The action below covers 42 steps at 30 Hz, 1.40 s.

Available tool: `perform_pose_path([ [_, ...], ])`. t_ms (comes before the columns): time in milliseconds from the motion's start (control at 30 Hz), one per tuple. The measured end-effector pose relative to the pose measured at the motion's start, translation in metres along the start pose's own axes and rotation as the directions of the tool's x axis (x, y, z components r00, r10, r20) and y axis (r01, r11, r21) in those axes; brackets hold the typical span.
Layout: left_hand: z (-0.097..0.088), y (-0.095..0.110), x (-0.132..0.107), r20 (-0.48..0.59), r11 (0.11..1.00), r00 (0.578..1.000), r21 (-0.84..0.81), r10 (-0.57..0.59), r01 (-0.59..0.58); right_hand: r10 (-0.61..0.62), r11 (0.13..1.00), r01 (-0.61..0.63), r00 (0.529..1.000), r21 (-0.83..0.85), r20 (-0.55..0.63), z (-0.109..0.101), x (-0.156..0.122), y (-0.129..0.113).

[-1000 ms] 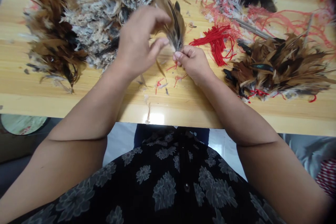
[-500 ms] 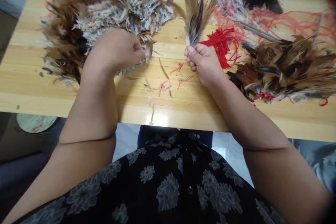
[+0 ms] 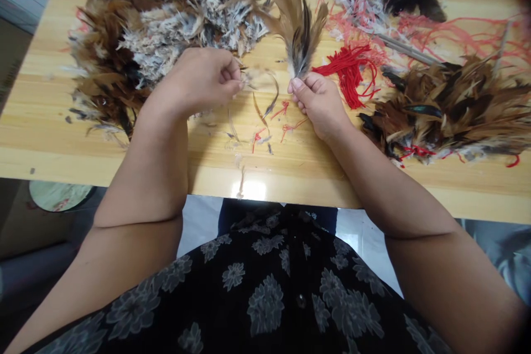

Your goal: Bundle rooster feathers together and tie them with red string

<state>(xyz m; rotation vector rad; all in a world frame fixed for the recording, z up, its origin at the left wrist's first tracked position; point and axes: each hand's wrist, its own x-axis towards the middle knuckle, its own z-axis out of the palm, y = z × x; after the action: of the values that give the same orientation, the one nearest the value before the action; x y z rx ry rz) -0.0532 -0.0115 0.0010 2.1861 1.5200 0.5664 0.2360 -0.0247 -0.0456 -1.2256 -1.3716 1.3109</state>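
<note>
Between the thumb and fingers of my right hand, a small bunch of brown and black feathers is pinched at the quill ends, its tips fanning away from me. My left hand is closed in a pinch on a thin, blurred feather that sticks out toward the right hand. Beyond and left of that hand lies a big heap of brown feathers with pale fluffy quill ends. Loose feathers and red thread scraps lie on the table between the hands.
A bundle of red threads lies just beyond my right hand. Farther right are a pile of tied feather bunches, thin sticks and tangled pink and white plastic strips. The wooden table's near edge runs before my body.
My left hand has moved right, away from the feather heap, with a thin feather at its fingertips. The bunch in my right hand has tilted slightly left.
</note>
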Motion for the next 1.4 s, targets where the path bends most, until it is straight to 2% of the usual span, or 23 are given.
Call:
perform_pose_path([
  [100, 0.003, 0.009, -0.001, -0.058, 0.956, 0.998, -0.292, 0.015, -0.031, -0.058, 0.998, 0.059, 0.998, -0.019, 0.031, -0.001, 0.003, 0.009],
  [200, 0.016, 0.014, 0.001, -0.051, 0.801, 0.999, -0.599, -0.007, -0.025, -0.127, 0.991, 0.130, 0.990, -0.043, 0.064, 0.001, 0.008, 0.020],
  [333, 0.040, 0.026, 0.006, -0.001, 0.620, 0.998, -0.784, -0.060, 0.037, -0.147, 0.984, 0.153, 0.986, -0.090, 0.076, 0.005, 0.013, 0.027],
  [500, 0.059, 0.045, 0.006, 0.033, 0.548, 0.995, -0.832, -0.094, 0.080, -0.133, 0.986, 0.141, 0.987, -0.094, 0.092, 0.010, 0.015, 0.026],
  [733, 0.067, 0.039, 0.008, 0.006, 0.497, 0.988, -0.864, -0.156, 0.084, -0.101, 0.991, 0.108, 0.991, -0.076, 0.087, 0.012, 0.016, 0.023],
  [900, 0.067, 0.043, 0.009, -0.018, 0.512, 0.988, -0.857, -0.156, 0.065, -0.098, 0.992, 0.106, 0.987, -0.065, 0.125, 0.012, 0.015, 0.022],
  [1133, 0.072, 0.044, 0.008, -0.023, 0.503, 0.994, -0.864, -0.103, 0.032, -0.103, 0.994, 0.106, 0.988, -0.021, 0.117, 0.012, 0.016, 0.025],
  [1400, 0.078, 0.047, 0.010, -0.062, 0.547, 0.994, -0.837, -0.086, -0.005, -0.109, 0.993, 0.116, 0.984, -0.038, 0.141, 0.012, 0.018, 0.026],
])
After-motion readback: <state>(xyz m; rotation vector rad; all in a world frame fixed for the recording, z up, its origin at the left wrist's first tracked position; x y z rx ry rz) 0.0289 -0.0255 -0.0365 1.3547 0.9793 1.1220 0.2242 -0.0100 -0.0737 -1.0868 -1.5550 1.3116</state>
